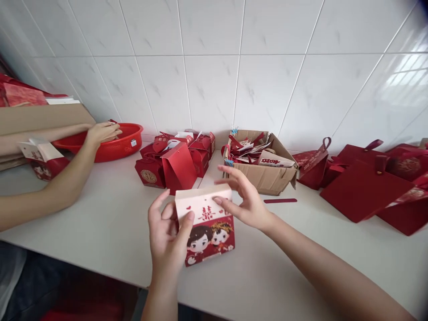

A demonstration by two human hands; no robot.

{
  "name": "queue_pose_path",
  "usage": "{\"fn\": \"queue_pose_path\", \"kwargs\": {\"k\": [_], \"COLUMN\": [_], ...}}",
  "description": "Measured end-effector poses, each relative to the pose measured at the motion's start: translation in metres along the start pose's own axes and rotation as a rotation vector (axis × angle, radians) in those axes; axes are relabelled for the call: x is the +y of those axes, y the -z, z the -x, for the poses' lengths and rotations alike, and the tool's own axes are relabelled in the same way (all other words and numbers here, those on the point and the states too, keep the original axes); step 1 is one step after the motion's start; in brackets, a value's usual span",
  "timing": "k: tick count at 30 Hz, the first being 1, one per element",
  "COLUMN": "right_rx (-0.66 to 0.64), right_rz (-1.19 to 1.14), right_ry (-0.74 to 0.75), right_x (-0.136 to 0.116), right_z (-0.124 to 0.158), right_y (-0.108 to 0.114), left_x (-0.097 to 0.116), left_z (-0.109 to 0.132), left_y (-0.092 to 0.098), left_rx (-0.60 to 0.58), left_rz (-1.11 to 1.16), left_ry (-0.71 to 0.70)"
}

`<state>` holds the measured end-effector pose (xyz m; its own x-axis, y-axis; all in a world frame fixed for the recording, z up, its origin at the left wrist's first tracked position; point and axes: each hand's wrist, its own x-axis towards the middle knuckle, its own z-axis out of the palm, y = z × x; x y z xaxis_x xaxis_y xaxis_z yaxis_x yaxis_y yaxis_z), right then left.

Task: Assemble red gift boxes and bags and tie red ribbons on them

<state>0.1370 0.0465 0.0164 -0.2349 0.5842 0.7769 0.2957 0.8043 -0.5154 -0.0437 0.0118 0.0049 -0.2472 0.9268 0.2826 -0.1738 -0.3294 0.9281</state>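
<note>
Read a red double-happiness character on the white upper panel of a gift box (pixel 207 227), with a small heart to its left and a cartoon couple below. Located near the front of the worktop (pixel 110 223), between both hands. Noted left hand (pixel 167 236) holding the box by its left side, thumb over the front; right hand (pixel 245 200) spread wide at the upper right corner, thumb on the white panel, with some fingers partly hidden behind. Cannot tell whether gripping with the right, nor whether resting the box on the worktop. Noted a round gold emblem on the red boxes (pixel 150 174) behind; could not read the finer lettering there. Likewise illegible: white label (pixel 133 142) on the red basin (pixel 117 149); red print on a card (pixel 276 161) in the cardboard carton (pixel 259 178). Saw a co-worker's hand (pixel 103 133) over the basin, holding something too small to identify. Saw ribboned red pieces (pixel 366 189), partly cut off at the right edge.
</note>
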Motion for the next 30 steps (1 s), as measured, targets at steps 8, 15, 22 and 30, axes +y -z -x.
{"fn": "queue_pose_path", "kwargs": {"k": [8,15,22,30], "right_rx": [-0.162,-0.336,-0.513,-0.924], "right_rz": [-0.074,-0.253,0.104,1.016], "right_ry": [0.013,-0.19,-0.285,-1.034], "right_x": [-0.011,-0.021,-0.036,0.035], "right_z": [0.0,-0.006,-0.011,0.012], "right_y": [0.029,0.038,0.094,0.108], "left_x": [0.009,0.006,0.008,0.007], "left_z": [0.011,0.008,0.007,0.014], "left_y": [-0.007,0.009,0.013,0.004], "left_rx": [-0.113,-0.384,-0.574,-0.445], "left_rz": [-0.078,-0.227,-0.118,-0.042], "left_ry": [-0.051,-0.259,-0.223,0.096]}}
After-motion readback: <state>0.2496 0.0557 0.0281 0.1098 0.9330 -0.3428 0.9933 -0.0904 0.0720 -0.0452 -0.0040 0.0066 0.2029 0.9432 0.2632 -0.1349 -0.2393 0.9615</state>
